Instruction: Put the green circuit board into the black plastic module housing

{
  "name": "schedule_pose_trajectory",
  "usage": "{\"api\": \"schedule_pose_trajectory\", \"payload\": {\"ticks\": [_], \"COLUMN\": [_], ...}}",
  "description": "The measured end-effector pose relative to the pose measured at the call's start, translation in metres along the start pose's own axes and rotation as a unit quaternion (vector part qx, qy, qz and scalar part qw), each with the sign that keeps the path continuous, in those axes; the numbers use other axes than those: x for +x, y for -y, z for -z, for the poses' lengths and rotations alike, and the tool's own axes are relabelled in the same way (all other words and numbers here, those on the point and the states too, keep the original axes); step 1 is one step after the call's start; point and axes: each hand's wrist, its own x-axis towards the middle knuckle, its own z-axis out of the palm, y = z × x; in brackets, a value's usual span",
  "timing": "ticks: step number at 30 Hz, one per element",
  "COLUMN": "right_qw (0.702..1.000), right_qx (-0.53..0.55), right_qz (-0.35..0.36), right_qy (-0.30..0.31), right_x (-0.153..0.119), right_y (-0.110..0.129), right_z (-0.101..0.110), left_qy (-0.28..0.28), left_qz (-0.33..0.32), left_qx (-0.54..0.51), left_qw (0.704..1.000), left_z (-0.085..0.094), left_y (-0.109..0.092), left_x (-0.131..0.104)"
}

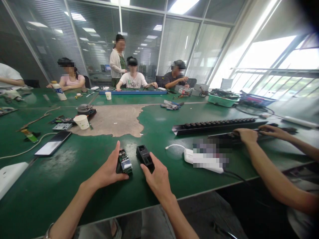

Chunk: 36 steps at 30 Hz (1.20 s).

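Observation:
My left hand [111, 169] grips a small circuit board [125, 162] by its sides, with the thumb and fingers around it. Components and a pale block show on the board's upper face. Just to the right, my right hand [156, 172] holds a black plastic housing [144, 156], which is tilted and has openings in its top face. The two pieces are a short gap apart, close above or on the green table [104, 202]; whether they touch it I cannot tell.
A phone [53, 142] and a paper cup [81, 122] are at the left. To the right are a white power strip [204, 161], a long black rail [214, 126] and a co-worker's hands [246, 135]. Several people sit across the table; a green basket [223, 99] stands at the far right.

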Motion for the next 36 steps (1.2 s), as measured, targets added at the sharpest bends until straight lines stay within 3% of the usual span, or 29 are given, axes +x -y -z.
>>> {"api": "schedule_pose_trajectory", "payload": {"ticks": [4,7,10,13,15,21,32,36], "right_qw": [0.996,0.993,0.996,0.999,0.999,0.996,0.992,0.989], "right_qx": [0.091,0.112,0.080,0.025,0.000,-0.052,-0.082,-0.102], "right_qz": [0.009,0.024,0.025,0.025,0.029,0.025,0.016,0.018], "right_qy": [-0.014,0.002,0.015,0.031,0.040,0.067,0.091,0.106], "right_x": [0.010,0.012,0.010,0.006,0.005,0.001,0.001,0.005], "right_y": [0.029,0.050,0.064,0.071,0.074,0.079,0.077,0.078], "right_z": [0.002,-0.005,-0.017,-0.028,-0.032,-0.042,-0.050,-0.051], "left_qy": [0.070,0.100,0.041,-0.021,-0.027,0.018,0.077,0.051], "left_qz": [0.006,0.070,0.144,0.170,0.181,0.212,0.202,0.199], "left_qx": [-0.121,-0.217,-0.274,-0.297,-0.306,-0.329,-0.296,-0.316], "left_qw": [0.990,0.968,0.950,0.939,0.934,0.920,0.930,0.926], "left_z": [0.030,0.056,0.068,0.062,0.055,0.048,0.043,0.041], "left_y": [0.012,0.024,0.039,0.052,0.057,0.063,0.062,0.056], "left_x": [-0.003,0.009,0.028,0.042,0.044,0.033,0.029,0.031]}}
